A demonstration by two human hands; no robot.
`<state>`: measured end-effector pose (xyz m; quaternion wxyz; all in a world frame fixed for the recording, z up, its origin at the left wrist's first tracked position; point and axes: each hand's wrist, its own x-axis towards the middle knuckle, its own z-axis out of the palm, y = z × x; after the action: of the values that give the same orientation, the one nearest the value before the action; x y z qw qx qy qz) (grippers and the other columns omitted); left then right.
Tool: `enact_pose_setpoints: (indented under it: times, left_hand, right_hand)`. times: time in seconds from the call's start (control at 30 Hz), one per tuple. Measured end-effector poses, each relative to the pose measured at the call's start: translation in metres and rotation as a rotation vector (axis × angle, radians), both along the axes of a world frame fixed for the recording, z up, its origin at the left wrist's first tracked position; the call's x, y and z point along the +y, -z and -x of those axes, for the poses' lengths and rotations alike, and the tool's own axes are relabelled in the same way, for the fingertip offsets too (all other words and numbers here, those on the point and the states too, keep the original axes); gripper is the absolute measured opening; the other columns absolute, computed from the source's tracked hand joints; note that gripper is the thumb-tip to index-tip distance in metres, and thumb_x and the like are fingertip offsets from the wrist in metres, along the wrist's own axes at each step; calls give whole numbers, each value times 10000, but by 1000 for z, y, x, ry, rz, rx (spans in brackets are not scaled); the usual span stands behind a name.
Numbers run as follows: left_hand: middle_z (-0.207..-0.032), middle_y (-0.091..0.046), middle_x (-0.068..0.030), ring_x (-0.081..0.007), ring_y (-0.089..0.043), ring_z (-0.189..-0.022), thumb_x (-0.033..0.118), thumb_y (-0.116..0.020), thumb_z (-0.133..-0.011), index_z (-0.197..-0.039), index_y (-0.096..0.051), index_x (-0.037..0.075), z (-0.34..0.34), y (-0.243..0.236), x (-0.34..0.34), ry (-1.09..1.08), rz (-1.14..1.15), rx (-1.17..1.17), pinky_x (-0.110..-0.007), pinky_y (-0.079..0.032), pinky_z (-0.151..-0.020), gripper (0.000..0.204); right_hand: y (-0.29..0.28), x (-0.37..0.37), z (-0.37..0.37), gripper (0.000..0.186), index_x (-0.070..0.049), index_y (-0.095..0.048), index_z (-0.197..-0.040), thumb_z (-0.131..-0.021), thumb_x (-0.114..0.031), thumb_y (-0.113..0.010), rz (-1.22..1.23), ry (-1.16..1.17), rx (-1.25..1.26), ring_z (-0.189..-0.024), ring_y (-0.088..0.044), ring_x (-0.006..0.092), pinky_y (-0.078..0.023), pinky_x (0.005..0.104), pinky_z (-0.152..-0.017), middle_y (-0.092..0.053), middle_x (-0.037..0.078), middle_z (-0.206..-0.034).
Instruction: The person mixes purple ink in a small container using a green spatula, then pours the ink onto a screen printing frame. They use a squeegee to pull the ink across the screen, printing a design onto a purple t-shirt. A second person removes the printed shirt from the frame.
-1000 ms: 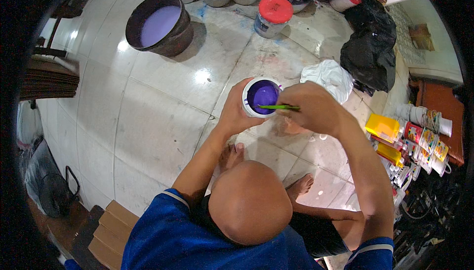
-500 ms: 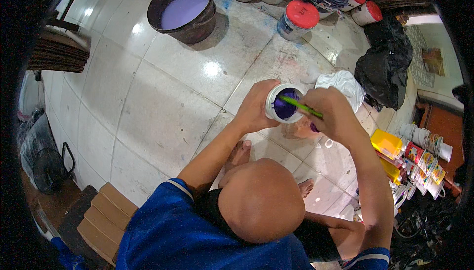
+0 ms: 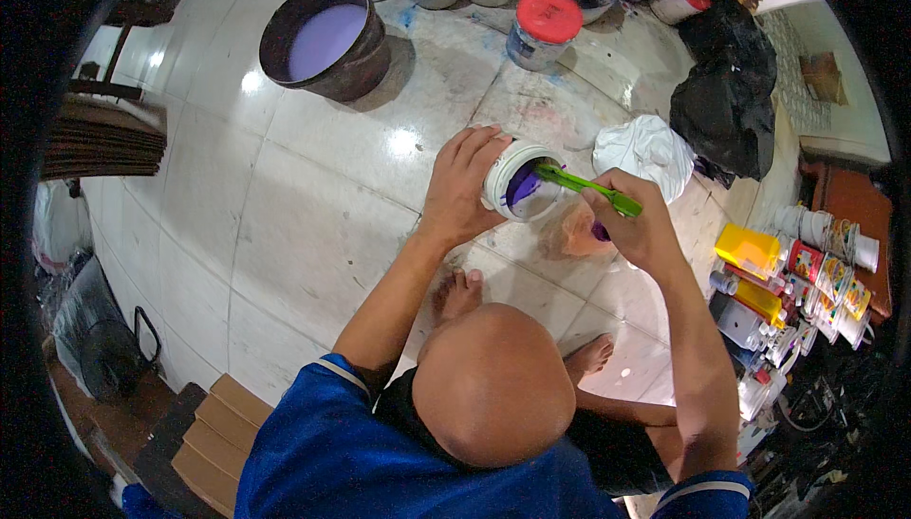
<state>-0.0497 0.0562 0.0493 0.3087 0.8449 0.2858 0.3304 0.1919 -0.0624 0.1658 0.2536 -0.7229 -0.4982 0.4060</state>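
My left hand [image 3: 461, 185] grips a small white tub of purple paint [image 3: 520, 184], tilted toward my right. My right hand [image 3: 638, 223] holds a green stick-like tool [image 3: 586, 187] whose far end dips into the tub's purple paint. Both hands are raised over a pale tiled floor [image 3: 313, 234], above my bare feet [image 3: 459, 293]. My own head and blue shirt fill the lower middle of the view.
A dark bucket of pale lilac paint [image 3: 325, 41] stands at the far left. A red-lidded jar [image 3: 543, 30], a white crumpled cloth [image 3: 647, 151] and a black bag [image 3: 726, 92] lie beyond. Yellow and other bottles [image 3: 759, 277] crowd the right. Brown boards [image 3: 104, 135] sit left.
The tub is now tipped more toward my right hand, and the green tool has shifted within the paint. The camera view has swung slightly.
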Motion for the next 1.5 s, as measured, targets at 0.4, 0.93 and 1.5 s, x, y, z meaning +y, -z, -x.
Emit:
enact_pose_setpoints:
  times: [0.4,0.93,1.5]
  left_hand:
    - [-1537,-564,-154,-416,-514,-1421,198,-1006,-560,-1492,-519,120,-10,-14,5,-32,-95,11,-535,-417,-1187,1054]
    - [-1511,-558,-172,-404,-521,-1410,163,-1014,-530,-1536,-482,90,-23,-2,-9,-96,126,-95,-499,-426,-1191,1140]
    - [-1519,-538,-172,-389,-514,-1415,261,-1006,-596,-1570,-439,73,-24,0,-24,-85,253,-117,-488,-410,-1201,1142]
  right_hand:
    - [60,-55,43,248,-66,-696,-984,-1053,-301,-729,-135,819,981,-719,-603,103,-464,263,-649,-679,17,-836]
    - [-29,-85,-22,271,-37,-685,-952,-1070,-281,-684,-218,641,475,-716,-565,115,-438,274,-683,-634,25,-774]
    - [-137,-52,-38,279,-14,-712,-944,-1033,-277,-743,-166,322,61,-684,-594,91,-474,264,-657,-660,18,-751]
